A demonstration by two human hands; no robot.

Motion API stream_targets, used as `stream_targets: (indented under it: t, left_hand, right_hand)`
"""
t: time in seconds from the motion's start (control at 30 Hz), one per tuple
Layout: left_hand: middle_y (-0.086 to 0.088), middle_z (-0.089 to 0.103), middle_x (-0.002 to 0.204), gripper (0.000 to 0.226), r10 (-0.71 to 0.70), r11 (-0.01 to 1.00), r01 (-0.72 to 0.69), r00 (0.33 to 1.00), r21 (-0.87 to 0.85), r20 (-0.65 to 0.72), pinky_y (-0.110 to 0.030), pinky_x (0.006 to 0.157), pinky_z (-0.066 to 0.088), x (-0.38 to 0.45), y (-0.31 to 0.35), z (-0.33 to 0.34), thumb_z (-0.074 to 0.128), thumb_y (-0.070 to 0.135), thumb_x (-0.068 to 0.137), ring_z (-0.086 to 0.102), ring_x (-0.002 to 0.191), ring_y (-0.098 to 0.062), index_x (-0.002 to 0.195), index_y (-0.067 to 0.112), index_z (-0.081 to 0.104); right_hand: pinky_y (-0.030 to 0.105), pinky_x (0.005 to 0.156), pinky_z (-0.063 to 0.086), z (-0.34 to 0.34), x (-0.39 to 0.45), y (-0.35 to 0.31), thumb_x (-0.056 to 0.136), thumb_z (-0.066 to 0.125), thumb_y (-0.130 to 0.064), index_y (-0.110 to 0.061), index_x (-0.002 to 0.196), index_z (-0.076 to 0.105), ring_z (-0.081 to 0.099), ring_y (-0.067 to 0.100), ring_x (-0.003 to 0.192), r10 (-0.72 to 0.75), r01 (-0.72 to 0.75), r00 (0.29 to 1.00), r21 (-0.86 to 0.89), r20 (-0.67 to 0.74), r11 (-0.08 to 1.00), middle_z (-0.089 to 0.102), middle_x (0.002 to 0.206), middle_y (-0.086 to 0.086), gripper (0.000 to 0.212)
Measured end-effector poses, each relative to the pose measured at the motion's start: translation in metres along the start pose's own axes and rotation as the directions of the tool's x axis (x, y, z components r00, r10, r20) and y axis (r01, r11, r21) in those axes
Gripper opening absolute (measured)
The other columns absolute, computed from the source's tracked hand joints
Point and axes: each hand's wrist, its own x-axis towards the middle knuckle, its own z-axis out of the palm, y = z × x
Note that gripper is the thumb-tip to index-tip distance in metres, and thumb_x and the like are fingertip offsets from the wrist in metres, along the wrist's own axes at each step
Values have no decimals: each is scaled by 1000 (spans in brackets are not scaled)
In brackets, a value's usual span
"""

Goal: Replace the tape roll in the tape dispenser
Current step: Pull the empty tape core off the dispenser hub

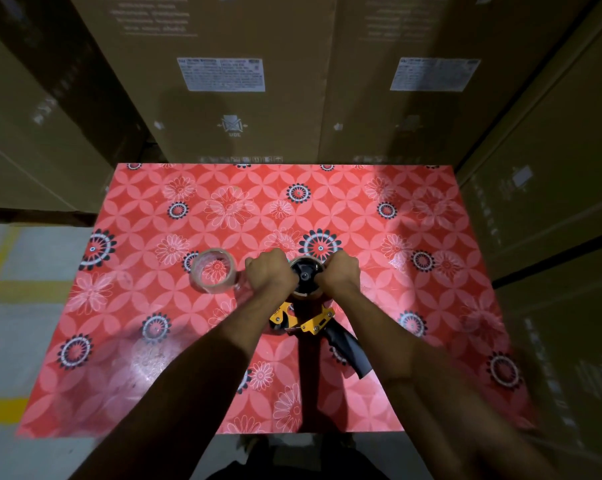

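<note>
A yellow and black tape dispenser [310, 320] lies on the red flowered table [413, 306], its black handle pointing toward the near right. A tape roll [306, 277] sits on the dispenser's black hub at the far end. My left hand [270, 273] grips the roll's left side and my right hand [339, 271] grips its right side, fingers curled over the rim. A second, clear tape roll [213, 270] lies flat on the table just left of my left hand.
Tall cardboard boxes [244, 81] stand against the table's far edge and along the right side [552, 202]. Grey floor with yellow lines [12, 282] shows to the left of the table.
</note>
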Motion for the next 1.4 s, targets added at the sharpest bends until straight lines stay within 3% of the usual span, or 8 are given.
stream_targets:
  t: [0.47,0.7,0.8,0.93,1.03,1.17,1.23,1.4]
  left_hand:
    - [-3,73,92,14,-37,997,43,995,68,-88,-34,96,39,-17,12,-1,70,22,87,48,75,-20,98,13,67]
    - [-5,72,85,26,45,996,-44,999,-83,-1,-37,90,48,-24,-8,-8,63,39,92,66,78,-22,96,14,68]
    - [-7,73,83,31,36,871,-22,999,-490,19,-32,70,53,-35,-34,-20,56,44,97,64,64,-20,92,17,70]
    - [-19,65,126,52,139,358,245,940,-901,311,-24,46,42,-49,-49,-22,35,47,106,69,67,-24,126,4,56]
    - [-18,56,141,64,242,367,283,891,-886,384,-24,43,42,-52,-41,-15,21,58,104,74,78,-36,135,10,51]
    - [-18,73,92,89,256,464,340,833,-818,491,-30,53,57,-42,-34,-11,13,76,92,72,64,-29,152,11,32]
    - [-25,74,96,103,242,487,345,829,-802,504,-31,56,56,-34,-36,-8,13,85,84,68,57,-24,155,11,27]
    - [-25,60,107,94,292,400,380,810,-834,509,-28,51,42,-28,-36,-11,6,82,87,52,54,-17,119,11,58]
  right_hand:
    - [30,70,58,-4,-8,-5,85,71,-1,-3,108,70,72,29,94,36,-38,997,-27,-70,999,72,104,17,23]
    - [36,77,61,-9,-11,15,85,73,-21,-7,105,72,72,26,87,-148,145,988,57,37,988,74,101,13,24]
    - [44,82,61,-18,-18,39,89,72,-39,-17,115,65,74,26,88,-204,154,967,285,153,946,73,104,8,35]
    - [38,90,57,-21,-26,66,75,88,-26,-20,131,54,68,16,98,-359,280,914,350,188,894,65,109,-7,66]
    - [32,88,49,-8,-25,62,50,88,-49,-18,131,52,58,17,110,-440,405,888,223,135,886,59,118,-2,94]
    - [31,95,46,12,-25,44,44,74,-70,-16,132,45,41,16,115,-445,441,893,69,68,895,44,124,4,107]
    - [38,97,49,16,-25,37,50,81,-64,-16,131,43,42,21,119,-436,435,900,52,21,899,41,124,5,101]
    - [35,90,49,15,-17,31,52,87,-60,-15,128,45,44,22,116,-424,424,906,-28,-10,905,47,121,5,98]
